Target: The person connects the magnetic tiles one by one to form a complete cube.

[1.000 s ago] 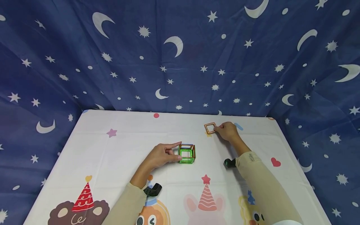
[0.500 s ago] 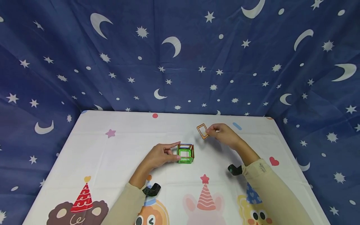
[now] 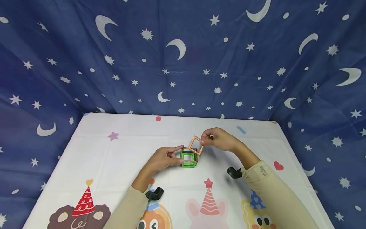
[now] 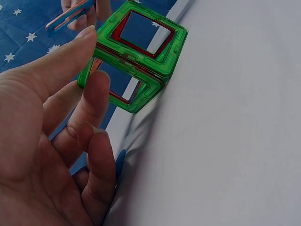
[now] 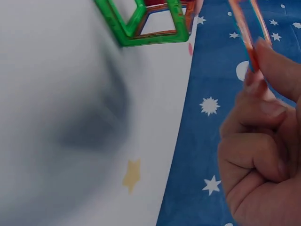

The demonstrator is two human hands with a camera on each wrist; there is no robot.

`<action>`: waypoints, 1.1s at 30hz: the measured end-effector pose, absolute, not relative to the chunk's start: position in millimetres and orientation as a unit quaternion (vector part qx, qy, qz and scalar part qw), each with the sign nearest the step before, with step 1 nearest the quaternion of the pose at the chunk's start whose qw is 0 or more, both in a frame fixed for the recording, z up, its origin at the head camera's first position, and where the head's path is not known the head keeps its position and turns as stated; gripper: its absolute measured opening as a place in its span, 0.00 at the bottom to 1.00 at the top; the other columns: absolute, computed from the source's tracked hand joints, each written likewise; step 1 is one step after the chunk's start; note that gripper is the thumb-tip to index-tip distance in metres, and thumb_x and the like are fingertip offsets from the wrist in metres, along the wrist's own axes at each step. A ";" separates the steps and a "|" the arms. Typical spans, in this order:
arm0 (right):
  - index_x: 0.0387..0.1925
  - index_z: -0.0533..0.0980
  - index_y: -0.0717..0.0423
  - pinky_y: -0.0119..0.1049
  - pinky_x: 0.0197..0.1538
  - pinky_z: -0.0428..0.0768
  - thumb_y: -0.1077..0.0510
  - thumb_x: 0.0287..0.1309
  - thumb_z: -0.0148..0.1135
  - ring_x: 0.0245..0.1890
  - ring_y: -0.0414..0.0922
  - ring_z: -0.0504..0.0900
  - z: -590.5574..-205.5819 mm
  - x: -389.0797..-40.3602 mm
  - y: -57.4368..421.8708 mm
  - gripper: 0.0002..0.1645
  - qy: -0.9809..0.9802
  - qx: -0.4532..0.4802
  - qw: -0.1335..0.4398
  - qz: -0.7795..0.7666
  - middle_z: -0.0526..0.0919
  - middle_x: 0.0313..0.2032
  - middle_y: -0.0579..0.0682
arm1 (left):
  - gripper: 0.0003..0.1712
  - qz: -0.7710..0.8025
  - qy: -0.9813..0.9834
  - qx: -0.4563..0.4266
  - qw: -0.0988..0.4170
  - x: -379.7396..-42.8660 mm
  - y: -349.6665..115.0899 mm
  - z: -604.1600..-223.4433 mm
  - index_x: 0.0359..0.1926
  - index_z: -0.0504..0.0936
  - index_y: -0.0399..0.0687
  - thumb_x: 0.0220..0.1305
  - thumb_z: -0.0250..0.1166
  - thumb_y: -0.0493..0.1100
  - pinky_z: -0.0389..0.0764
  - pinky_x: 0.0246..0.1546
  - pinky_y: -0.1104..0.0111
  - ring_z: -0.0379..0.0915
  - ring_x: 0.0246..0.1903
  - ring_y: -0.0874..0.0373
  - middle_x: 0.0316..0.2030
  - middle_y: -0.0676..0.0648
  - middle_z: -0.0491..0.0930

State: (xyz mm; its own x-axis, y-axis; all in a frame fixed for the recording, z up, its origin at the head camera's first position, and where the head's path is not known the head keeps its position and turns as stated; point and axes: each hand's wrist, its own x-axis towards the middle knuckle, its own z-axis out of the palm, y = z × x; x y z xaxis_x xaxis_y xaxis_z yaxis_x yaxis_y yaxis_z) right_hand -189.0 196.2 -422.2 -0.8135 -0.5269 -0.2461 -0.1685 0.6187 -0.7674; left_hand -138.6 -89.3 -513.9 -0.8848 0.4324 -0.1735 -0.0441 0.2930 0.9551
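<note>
A small cube of magnetic tiles (image 3: 189, 162), with green, red and blue frames, stands on the table. At its left side my left hand (image 3: 163, 159) grips it, thumb on the near edge and index finger stretched to the far edge. My right hand (image 3: 219, 139) pinches an orange square magnetic tile (image 3: 191, 142) between thumb and fingers. Tilted, that tile overlaps the cube's upper right corner in the head view. The left wrist view has the orange tile (image 4: 70, 18) apart from the green cube (image 4: 129, 66). Only the cube's lower part (image 5: 155, 40) shows in the right wrist view.
A white tablecloth (image 3: 137, 127) printed with party animals and shapes covers the table. Behind its far edge hangs a dark blue curtain (image 3: 131, 44) with moons and stars. Each wrist carries a black camera mount, such as the left mount (image 3: 155, 193).
My right hand has lifted the orange tile off the far right of the table and carried it left and nearer, up to the cube. The left hand and cube stay put.
</note>
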 end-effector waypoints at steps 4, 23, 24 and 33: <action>0.31 0.81 0.50 0.37 0.35 0.68 0.52 0.64 0.70 0.29 0.43 0.69 -420.8 -192.7 188.0 0.08 0.872 -0.225 0.255 -0.352 0.71 0.23 0.42 | 0.38 0.581 0.777 0.126 0.205 -138.1 -88.3 -514.7 0.67 0.79 0.59 0.54 0.80 0.51 0.65 0.23 0.73 0.64 0.22 0.62 0.24 0.52 0.80; 0.25 0.81 0.48 0.33 0.32 0.68 0.52 0.62 0.72 0.26 0.38 0.69 -428.1 -197.7 153.0 0.11 0.903 -0.271 0.242 -0.228 0.73 0.21 0.39 | 0.38 0.601 0.760 0.112 0.221 -137.8 -88.1 -513.7 0.66 0.80 0.63 0.52 0.81 0.51 0.64 0.23 0.73 0.65 0.24 0.61 0.24 0.50 0.80; 0.25 0.81 0.48 0.33 0.32 0.68 0.52 0.62 0.72 0.25 0.38 0.70 -427.7 -196.9 152.6 0.12 0.904 -0.270 0.240 -0.228 0.73 0.21 0.40 | 0.38 0.601 0.760 0.112 0.221 -137.8 -88.2 -513.5 0.66 0.80 0.63 0.52 0.81 0.52 0.64 0.23 0.73 0.65 0.24 0.61 0.24 0.50 0.80; 0.22 0.80 0.44 0.33 0.31 0.69 0.53 0.58 0.76 0.25 0.39 0.71 -434.4 -189.8 150.4 0.13 0.917 -0.264 0.181 -0.239 0.75 0.19 0.40 | 0.38 0.597 0.764 0.110 0.221 -137.1 -89.9 -511.5 0.66 0.80 0.64 0.53 0.81 0.51 0.64 0.23 0.74 0.66 0.24 0.62 0.25 0.50 0.80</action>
